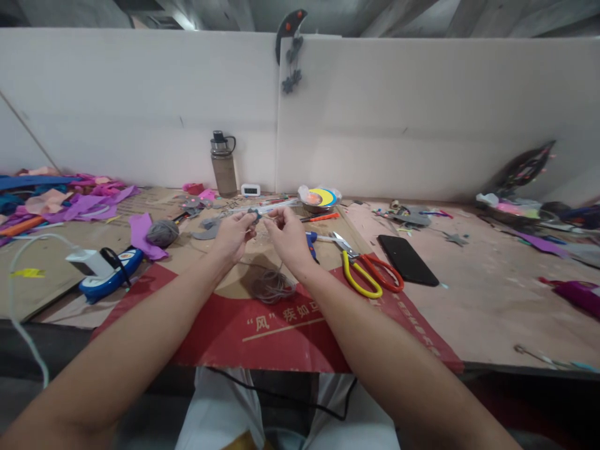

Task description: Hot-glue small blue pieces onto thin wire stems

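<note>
Grey yarn (274, 286) near the fingers (247, 219); yellow disc (319, 197) in the bowl (313, 208) beyond

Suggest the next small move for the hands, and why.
Probably have the right hand ease a little yarn through, with the left hand steadying the small grey piece. The left fingertips pinch that piece, the right fingertips seem to pinch a strand beside it, and slack loops lie below.

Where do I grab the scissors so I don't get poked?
Probably by the yellow handle loop and red handle loop together, from your side: the scissors lie with those loops toward you and blades pointing away.
</note>
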{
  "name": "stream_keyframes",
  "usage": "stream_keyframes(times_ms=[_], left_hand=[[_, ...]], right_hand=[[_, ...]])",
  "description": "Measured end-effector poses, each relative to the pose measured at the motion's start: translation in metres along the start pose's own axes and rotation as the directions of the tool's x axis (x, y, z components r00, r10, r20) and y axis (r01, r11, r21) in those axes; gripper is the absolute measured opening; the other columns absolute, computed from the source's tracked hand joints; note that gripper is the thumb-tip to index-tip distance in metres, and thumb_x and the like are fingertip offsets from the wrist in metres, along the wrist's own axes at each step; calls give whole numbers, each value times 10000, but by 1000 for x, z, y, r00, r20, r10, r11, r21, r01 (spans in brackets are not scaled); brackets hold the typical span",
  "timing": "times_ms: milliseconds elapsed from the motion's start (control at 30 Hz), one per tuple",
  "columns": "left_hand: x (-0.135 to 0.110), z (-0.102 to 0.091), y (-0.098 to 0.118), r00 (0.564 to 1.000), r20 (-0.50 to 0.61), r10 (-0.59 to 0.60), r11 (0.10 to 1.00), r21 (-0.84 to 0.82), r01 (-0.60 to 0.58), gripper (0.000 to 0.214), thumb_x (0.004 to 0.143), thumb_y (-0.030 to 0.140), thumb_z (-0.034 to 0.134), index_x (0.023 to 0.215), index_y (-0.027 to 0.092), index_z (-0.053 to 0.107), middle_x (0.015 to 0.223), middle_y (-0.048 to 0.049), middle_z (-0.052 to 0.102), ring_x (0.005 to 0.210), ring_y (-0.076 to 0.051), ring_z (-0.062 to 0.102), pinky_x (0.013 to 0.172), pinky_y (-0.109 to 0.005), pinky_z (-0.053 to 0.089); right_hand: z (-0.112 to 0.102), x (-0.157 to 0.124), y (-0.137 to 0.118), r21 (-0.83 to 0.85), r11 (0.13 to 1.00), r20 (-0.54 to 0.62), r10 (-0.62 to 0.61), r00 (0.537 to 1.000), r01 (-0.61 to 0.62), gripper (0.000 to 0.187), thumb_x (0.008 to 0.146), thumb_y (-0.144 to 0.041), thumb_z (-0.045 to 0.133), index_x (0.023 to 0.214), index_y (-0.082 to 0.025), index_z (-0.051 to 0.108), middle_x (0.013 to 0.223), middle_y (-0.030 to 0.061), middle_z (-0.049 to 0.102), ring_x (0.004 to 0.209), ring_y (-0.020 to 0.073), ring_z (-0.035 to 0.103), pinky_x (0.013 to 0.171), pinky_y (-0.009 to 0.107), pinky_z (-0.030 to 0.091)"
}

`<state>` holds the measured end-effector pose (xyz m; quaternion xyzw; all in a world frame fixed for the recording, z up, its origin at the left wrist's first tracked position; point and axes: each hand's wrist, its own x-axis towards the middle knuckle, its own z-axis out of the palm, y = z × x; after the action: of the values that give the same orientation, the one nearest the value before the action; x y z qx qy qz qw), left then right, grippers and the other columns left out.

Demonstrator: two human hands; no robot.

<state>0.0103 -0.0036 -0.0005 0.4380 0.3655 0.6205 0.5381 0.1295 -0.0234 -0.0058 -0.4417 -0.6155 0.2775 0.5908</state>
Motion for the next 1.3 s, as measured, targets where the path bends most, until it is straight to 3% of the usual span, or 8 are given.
stream_keyframes(times_ms=[100,400,633,767,1000,1133,1300], left_hand=[[2,-1,-1,1000,-21,23,999,43,-22,190,583,218,710,595,150,533,555,48,469,492,-54,397,474,-193,341],[7,-9,-3,989,4,150,975,162,-149,140,632,220,665,589,161,545,539,46,462,483,-61,378,478,-207,315],[22,-24,-2,979,-45,197,964,193,-185,170,627,247,669,583,166,527,532,53,458,451,-57,381,456,-207,301],[31,-33,0,968,-128,214,963,195,-187,162,625,224,647,567,173,505,505,56,446,437,-55,379,442,-202,286],[51,-59,20,903,-387,187,982,53,-181,202,669,141,618,597,183,433,508,80,426,442,-37,345,425,-200,241],[57,-71,24,886,-430,171,984,39,-171,183,731,149,614,646,172,453,539,86,454,460,-16,357,456,-192,255],[65,-79,22,844,-520,130,991,31,-133,249,705,166,678,642,194,439,516,77,425,451,-47,360,433,-221,236]], right_hand=[[0,-2,-2,-59,996,17,-62,998,63,82,795,-255,528,765,-182,549,726,-17,560,665,115,483,665,255,367],[-3,1,-1,-127,990,73,-57,996,66,281,870,-345,438,697,-179,585,726,9,607,740,143,530,721,276,353],[-5,-1,-2,-155,984,135,-64,989,85,99,785,-267,541,747,-182,575,677,-27,552,640,119,475,646,258,351],[-8,0,-5,-156,983,161,-68,985,93,134,789,-272,533,694,-184,569,622,-38,512,610,111,442,624,259,336],[-22,3,-31,151,988,232,3,973,-39,202,809,-373,560,756,-187,619,564,-58,392,511,74,327,492,233,282],[-38,3,-55,308,944,257,35,966,-116,223,806,-424,601,814,-203,630,567,-66,383,465,52,271,425,211,227],[-59,7,-91,476,873,253,-17,967,-109,150,821,-316,603,756,-184,631,558,-87,361,449,11,261,410,183,156]])
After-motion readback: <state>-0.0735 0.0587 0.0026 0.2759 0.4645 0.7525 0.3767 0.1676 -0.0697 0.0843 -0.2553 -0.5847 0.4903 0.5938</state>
